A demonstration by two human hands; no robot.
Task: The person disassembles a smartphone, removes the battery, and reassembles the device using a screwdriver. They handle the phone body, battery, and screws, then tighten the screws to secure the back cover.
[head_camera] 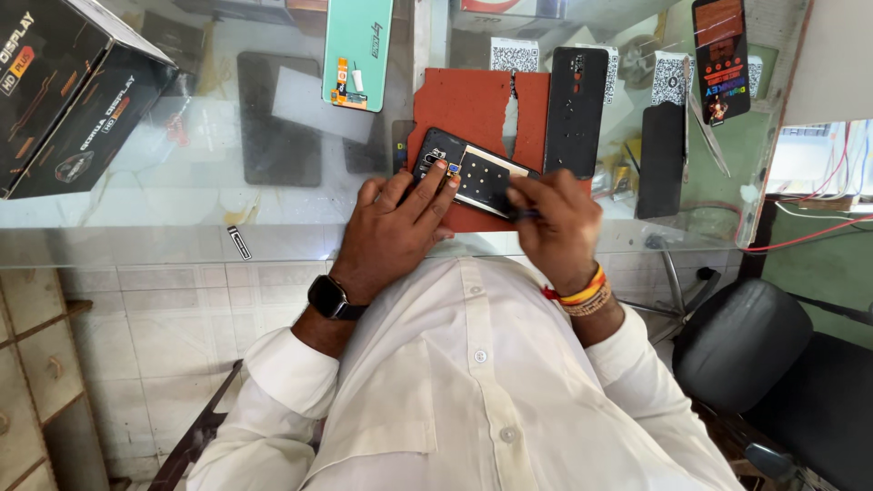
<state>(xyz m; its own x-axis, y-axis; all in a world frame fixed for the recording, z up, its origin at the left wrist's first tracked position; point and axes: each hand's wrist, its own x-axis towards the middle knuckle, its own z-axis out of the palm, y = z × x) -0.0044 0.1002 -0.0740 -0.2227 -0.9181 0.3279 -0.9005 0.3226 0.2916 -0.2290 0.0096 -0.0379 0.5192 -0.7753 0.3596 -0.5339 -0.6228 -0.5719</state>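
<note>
Glass countertop (182,200) over a tiled front, seen from above; a person in a white shirt leans at its near edge. On the glass lies a torn red-brown work mat (473,105), and on it, tilted, an opened smartphone (473,171) with its back cover off, dark inner plate and camera module showing. Left hand (396,227), black smartwatch (332,297) on the wrist, lies flat with fingers spread and pressed onto the phone's left end, holding it down. Right hand (556,223), orange and beaded bracelets (582,295) at the wrist, has its fingers drawn together around a small dark tool (526,215), tip at the phone's lower right edge; the kind of tool is too blurred to tell. Just right of the mat's top, partly on it, a black phone back cover (576,95) lies upright. Further right, a dark flat panel (660,159), metal tweezers (709,136) beside it, and a screen part in printed packaging (721,56). Behind the mat, a mint-green phone back panel (359,50) with a small orange flex part on it. Far left, a black display box (68,86). A small dark metal piece (239,242) sits near the counter's front edge. Black office chair (773,364) at lower right.
</note>
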